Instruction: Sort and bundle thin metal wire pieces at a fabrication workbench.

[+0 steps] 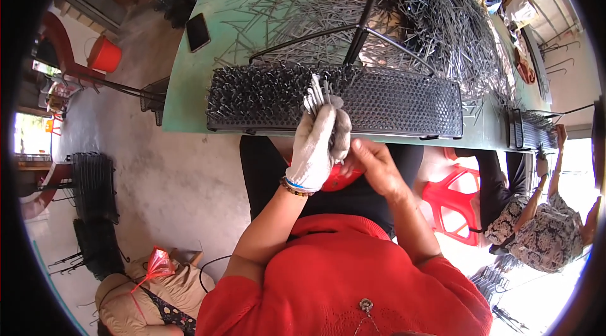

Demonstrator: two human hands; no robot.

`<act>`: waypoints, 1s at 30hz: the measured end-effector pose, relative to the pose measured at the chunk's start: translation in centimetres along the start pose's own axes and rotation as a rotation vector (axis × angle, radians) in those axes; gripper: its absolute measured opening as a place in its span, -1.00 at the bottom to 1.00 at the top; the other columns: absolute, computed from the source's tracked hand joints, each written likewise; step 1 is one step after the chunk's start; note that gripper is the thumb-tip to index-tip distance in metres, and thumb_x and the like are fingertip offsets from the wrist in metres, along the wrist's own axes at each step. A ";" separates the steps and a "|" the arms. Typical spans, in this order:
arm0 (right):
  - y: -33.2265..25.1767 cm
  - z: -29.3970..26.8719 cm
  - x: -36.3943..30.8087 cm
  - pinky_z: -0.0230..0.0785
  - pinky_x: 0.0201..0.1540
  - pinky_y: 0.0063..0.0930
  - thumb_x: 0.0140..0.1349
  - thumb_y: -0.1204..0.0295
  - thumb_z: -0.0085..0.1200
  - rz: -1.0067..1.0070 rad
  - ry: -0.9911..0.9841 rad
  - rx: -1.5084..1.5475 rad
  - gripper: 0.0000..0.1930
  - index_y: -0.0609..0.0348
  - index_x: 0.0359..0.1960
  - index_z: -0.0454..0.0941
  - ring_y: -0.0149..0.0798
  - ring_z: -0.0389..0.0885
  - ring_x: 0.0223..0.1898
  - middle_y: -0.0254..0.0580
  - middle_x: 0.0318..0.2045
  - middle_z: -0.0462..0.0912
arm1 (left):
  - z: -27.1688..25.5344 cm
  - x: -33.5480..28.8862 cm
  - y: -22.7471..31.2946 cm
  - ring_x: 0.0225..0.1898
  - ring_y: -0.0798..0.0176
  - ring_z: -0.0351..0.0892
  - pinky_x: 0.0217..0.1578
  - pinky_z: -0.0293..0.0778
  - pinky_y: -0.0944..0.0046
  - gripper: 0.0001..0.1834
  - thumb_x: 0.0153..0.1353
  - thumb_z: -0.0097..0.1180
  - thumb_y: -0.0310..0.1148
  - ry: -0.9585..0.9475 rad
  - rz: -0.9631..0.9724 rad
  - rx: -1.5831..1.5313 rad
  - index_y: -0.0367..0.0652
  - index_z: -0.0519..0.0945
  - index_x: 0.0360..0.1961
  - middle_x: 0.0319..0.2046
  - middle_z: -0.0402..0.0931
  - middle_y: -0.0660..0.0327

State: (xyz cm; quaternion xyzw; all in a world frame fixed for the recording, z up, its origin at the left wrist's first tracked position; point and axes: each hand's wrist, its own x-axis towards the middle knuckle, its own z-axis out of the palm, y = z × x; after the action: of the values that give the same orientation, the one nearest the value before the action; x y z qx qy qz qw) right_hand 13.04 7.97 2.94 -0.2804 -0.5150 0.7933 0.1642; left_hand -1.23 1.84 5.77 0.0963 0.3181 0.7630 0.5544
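My left hand (314,153), in a white knit glove, is wrapped round a bundle of thin metal rods (314,91) whose ends stick up past the fingers. Just right of it is my bare right hand (377,169), its fingers curled in close to the glove; what they pinch, if anything, is hidden. In front of both hands, along the near table edge, sits a long black perforated rack (404,102). Its left half bristles with dark rod ends (259,96), while bare holes show on the right half. Something red lies on my lap below the hands.
Loose metal rods (297,17) cover the green table (189,93), with a tall dark heap (435,20) at back right. A black metal frame (355,36) rises behind the rack. A phone (197,32) lies at left. At right, another person (543,229) works near a red stool (453,203).
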 end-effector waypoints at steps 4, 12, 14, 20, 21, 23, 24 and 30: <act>1.7 1.1 -0.9 0.50 -0.32 -0.55 0.33 0.47 0.06 -0.078 0.120 0.048 -0.80 0.39 -0.14 0.54 -0.41 0.61 -0.43 -0.18 -0.38 0.65 | 0.3 0.1 -2.1 -0.43 0.37 0.54 -0.49 0.47 0.45 -0.77 0.41 -0.09 -0.26 0.054 0.186 0.210 -0.11 0.40 -0.02 -0.34 0.51 0.24; 2.6 -1.0 -2.2 0.54 -0.29 -0.56 0.25 0.56 0.15 -0.196 0.336 0.109 -0.74 0.46 -0.06 0.54 -0.39 0.65 -0.41 -0.08 -0.31 0.68 | -1.0 -0.9 -7.2 -0.41 0.39 0.53 -0.52 0.44 0.46 -0.81 0.41 -0.11 -0.26 0.111 -0.003 0.005 -0.13 0.42 -0.11 -0.28 0.54 0.22; 3.2 -1.0 -2.8 0.55 -0.29 -0.55 0.26 0.57 0.13 -0.272 0.380 0.050 -0.76 0.45 -0.07 0.55 -0.38 0.65 -0.41 -0.08 -0.32 0.68 | -0.5 -0.8 -7.6 -0.32 0.34 0.56 -0.44 0.48 0.41 -0.81 0.41 -0.10 -0.26 0.119 0.001 0.010 -0.13 0.43 -0.11 -0.27 0.56 0.21; 2.9 -1.8 -3.2 0.28 -0.42 -0.70 0.24 0.58 0.14 -0.619 0.593 -0.416 -0.83 0.29 -0.13 0.61 -0.54 0.42 -0.47 -0.29 -0.41 0.59 | 0.4 -0.5 -7.3 -0.18 0.25 0.59 -0.22 0.55 0.26 -0.82 0.41 -0.11 -0.30 0.065 -0.076 -0.059 -0.14 0.46 -0.12 -0.23 0.59 0.17; 2.9 -1.9 -3.0 0.28 -0.42 -0.70 0.24 0.58 0.14 -0.618 0.597 -0.416 -0.83 0.29 -0.13 0.61 -0.54 0.42 -0.47 -0.29 -0.41 0.59 | 0.7 -0.5 -7.3 -0.18 0.25 0.60 -0.20 0.55 0.25 -0.83 0.41 -0.11 -0.31 0.038 -0.076 -0.112 -0.14 0.46 -0.12 -0.24 0.59 0.17; 2.8 -2.1 -2.7 0.29 -0.40 -0.70 0.24 0.58 0.14 -0.648 0.645 -0.419 -0.90 0.29 -0.22 0.60 -0.53 0.44 -0.43 -0.28 -0.40 0.57 | 0.9 -0.3 -7.2 -0.18 0.25 0.60 -0.20 0.55 0.25 -0.83 0.41 -0.11 -0.31 0.035 -0.077 -0.105 -0.14 0.46 -0.11 -0.24 0.59 0.17; 2.6 -1.9 -2.7 0.30 -0.38 -0.69 0.27 0.59 0.09 -0.619 0.630 -0.344 -0.94 0.29 -0.26 0.57 -0.52 0.44 -0.42 -0.30 -0.36 0.53 | 1.0 -0.3 -7.1 -0.17 0.25 0.60 -0.20 0.55 0.25 -0.83 0.41 -0.11 -0.32 0.036 -0.074 -0.099 -0.14 0.46 -0.10 -0.23 0.59 0.16; 0.8 -1.9 -2.3 0.32 -0.35 -0.66 0.36 0.53 -0.06 -0.642 0.688 -0.129 -0.90 0.30 -0.27 0.48 -0.52 0.42 -0.46 -0.32 -0.35 0.48 | 2.1 0.4 -6.3 -0.06 0.08 0.57 -0.01 0.50 0.05 -0.80 0.41 -0.12 -0.32 -0.030 -0.121 -0.086 -0.20 0.45 -0.10 -0.16 0.55 0.07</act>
State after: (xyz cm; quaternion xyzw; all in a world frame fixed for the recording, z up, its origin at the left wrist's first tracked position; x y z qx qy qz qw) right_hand 16.01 7.74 2.30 -0.3632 -0.5393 0.5301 0.5443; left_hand 4.67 4.13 3.58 0.0645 0.2820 0.7395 0.6078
